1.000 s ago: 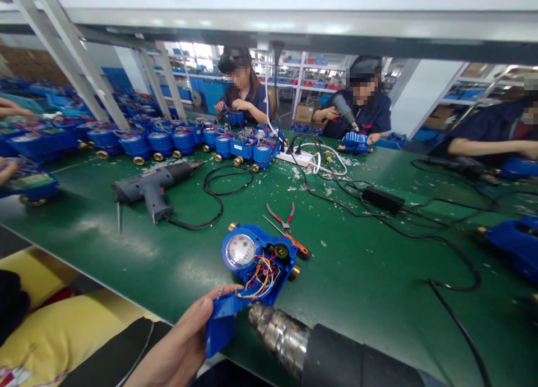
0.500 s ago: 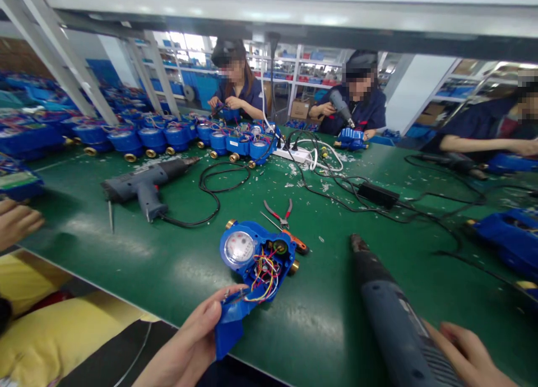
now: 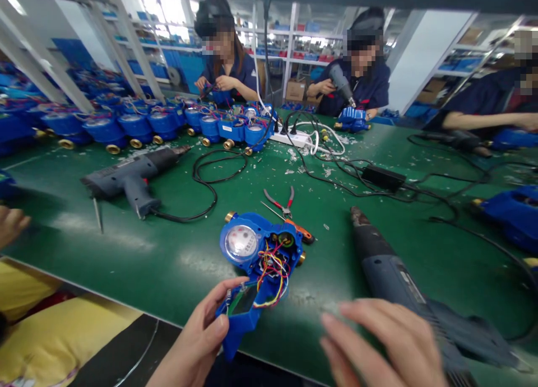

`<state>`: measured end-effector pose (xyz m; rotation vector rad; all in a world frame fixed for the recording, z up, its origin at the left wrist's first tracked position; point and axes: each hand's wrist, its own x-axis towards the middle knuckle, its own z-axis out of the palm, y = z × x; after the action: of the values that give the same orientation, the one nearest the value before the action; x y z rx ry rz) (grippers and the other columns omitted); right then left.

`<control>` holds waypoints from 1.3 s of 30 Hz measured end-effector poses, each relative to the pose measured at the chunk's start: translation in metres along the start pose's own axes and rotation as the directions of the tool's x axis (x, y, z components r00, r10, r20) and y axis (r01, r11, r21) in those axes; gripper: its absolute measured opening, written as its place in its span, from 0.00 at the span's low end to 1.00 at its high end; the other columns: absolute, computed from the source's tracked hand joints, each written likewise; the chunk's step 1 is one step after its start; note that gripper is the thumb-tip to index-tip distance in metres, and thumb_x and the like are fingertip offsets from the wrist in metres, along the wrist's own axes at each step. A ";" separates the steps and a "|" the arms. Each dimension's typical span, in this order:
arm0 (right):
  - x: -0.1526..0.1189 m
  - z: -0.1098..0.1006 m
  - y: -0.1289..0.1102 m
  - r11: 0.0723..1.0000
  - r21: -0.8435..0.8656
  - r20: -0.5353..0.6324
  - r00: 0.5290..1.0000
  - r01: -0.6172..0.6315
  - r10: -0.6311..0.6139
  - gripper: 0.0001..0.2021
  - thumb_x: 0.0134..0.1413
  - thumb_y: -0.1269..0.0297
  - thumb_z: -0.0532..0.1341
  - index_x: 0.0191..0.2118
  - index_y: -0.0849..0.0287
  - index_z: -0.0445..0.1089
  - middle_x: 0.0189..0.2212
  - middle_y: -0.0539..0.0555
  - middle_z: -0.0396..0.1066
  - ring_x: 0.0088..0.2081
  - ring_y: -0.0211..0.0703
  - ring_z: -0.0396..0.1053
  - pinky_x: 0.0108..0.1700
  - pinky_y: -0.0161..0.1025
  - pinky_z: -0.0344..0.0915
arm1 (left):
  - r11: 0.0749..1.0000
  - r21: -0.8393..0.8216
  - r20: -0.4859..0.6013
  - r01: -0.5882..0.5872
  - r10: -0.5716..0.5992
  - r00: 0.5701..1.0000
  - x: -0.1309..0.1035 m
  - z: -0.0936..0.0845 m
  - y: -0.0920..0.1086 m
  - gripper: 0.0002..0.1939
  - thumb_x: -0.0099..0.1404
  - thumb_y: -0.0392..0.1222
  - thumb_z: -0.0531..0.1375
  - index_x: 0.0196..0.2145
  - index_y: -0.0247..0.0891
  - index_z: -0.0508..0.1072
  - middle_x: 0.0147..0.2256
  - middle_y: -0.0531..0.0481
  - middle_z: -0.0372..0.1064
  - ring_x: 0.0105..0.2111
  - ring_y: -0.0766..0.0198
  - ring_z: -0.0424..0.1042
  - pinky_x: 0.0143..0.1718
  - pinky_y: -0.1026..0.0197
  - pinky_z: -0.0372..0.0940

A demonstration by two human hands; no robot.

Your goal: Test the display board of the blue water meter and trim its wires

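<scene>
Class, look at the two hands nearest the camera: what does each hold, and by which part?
Left hand grips the blue cover at its near end. Right hand holds nothing, open beside the heat gun.

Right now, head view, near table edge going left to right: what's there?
left hand holding the blue meter cover → right hand, blurred, open → heat gun lying on the green table.

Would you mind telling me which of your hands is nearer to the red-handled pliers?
Left. The left hand grips the blue meter just below the pliers; the right hand hovers lower right, beside the heat gun.
</scene>
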<state>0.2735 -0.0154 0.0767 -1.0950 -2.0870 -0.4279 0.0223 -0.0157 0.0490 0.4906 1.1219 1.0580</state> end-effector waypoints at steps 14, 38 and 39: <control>0.035 0.066 -0.047 0.936 0.352 -0.040 0.998 -0.033 0.050 0.09 0.64 0.75 0.57 0.40 0.61 0.75 0.38 0.50 0.76 0.44 0.43 0.59 0.47 0.44 0.55 | 0.998 0.017 0.164 0.063 -0.065 0.984 0.012 -0.012 0.003 0.37 0.45 0.65 0.72 0.48 0.43 0.74 0.44 0.47 0.73 0.44 0.52 0.70 0.46 0.60 0.63; 0.046 0.067 -0.029 0.919 0.390 0.120 0.986 0.063 -0.118 0.09 0.66 0.72 0.56 0.42 0.57 0.74 0.44 0.47 0.75 0.48 0.42 0.59 0.58 0.45 0.52 | 0.920 0.371 0.252 -0.128 0.032 0.967 0.027 -0.029 0.015 0.37 0.44 0.69 0.70 0.43 0.40 0.71 0.39 0.46 0.73 0.41 0.52 0.69 0.40 0.60 0.62; 0.047 0.066 -0.028 0.911 0.409 0.139 0.983 0.053 -0.120 0.10 0.67 0.72 0.56 0.42 0.56 0.74 0.45 0.47 0.74 0.48 0.42 0.59 0.56 0.45 0.53 | 0.922 0.368 0.274 -0.117 0.012 0.962 0.029 -0.030 0.015 0.36 0.45 0.68 0.70 0.43 0.40 0.71 0.40 0.47 0.73 0.41 0.52 0.69 0.40 0.60 0.62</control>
<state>0.2037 0.0338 0.0678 -0.8131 -2.2397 0.0596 -0.0101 0.0112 0.0351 0.9594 1.0759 0.7984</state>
